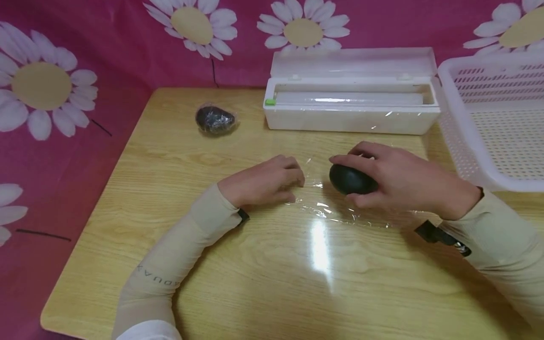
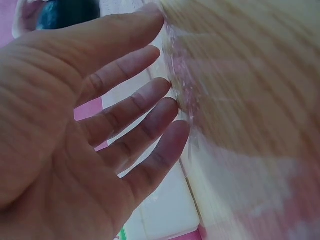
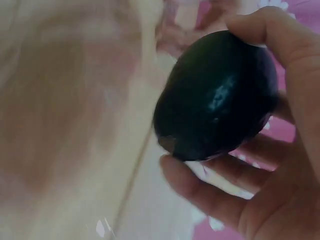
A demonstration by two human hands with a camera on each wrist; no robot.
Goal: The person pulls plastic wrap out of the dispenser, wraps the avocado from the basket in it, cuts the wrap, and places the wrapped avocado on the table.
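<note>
My right hand point(image 1: 403, 177) grips a dark green avocado point(image 1: 350, 179) over a sheet of clear cling film point(image 1: 323, 208) on the table. In the right wrist view the avocado point(image 3: 215, 95) sits between the thumb and the fingers. At the film's left edge is my left hand point(image 1: 265, 182), its fingers gently bent and holding nothing that shows. The left wrist view has its fingertips point(image 2: 175, 132) at the film's edge; how firmly they touch it I cannot tell. A second avocado point(image 1: 215, 120), wrapped in film, lies at the back left.
Behind the hands stands a white cling film box point(image 1: 352, 118), lid raised, with a roll inside and a green slider at its left end. A white plastic basket point(image 1: 467, 137) stands at the right. Flowered pink cloth point(image 1: 246, 61) hangs behind the wooden table point(image 1: 255, 283).
</note>
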